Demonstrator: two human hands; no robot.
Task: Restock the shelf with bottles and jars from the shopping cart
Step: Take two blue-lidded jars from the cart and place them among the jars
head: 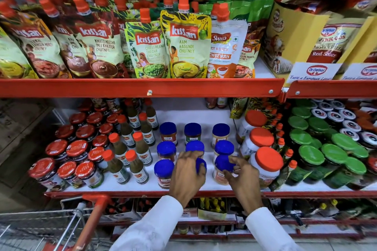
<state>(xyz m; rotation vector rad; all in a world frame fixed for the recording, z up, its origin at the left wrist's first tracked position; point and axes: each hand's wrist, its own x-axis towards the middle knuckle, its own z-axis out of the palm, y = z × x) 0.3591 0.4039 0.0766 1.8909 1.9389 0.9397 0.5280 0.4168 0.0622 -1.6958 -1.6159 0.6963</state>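
Head view, shelf (130, 185): white board with red front lip, middle tier of the rack.
Blue-lid jars (167, 131): three columns, three rows, centre of the shelf, running from front edge toward the back.
Left hand (188, 173): wrapped over the front jar of the middle column (201, 165), fingers curled on its blue lid, clamped on it; jar stands at the front edge.
Right hand (241, 177): fingers apart, tips touching the front jar of the right column (223, 166) at its lid; full grip or just touching, cannot tell.
Orange-lid jars (267, 161): just right of the right hand, toward the shelf's right end.
Green sauce bottles (136, 167): left of the blue-lid jars, red caps.
Red-lid jars (67, 171): left end of the shelf.
Shopping cart (61, 224): bottom left, wire basket, red handle, below the shelf's front edge.
Sleeves (155, 226): white, both arms.
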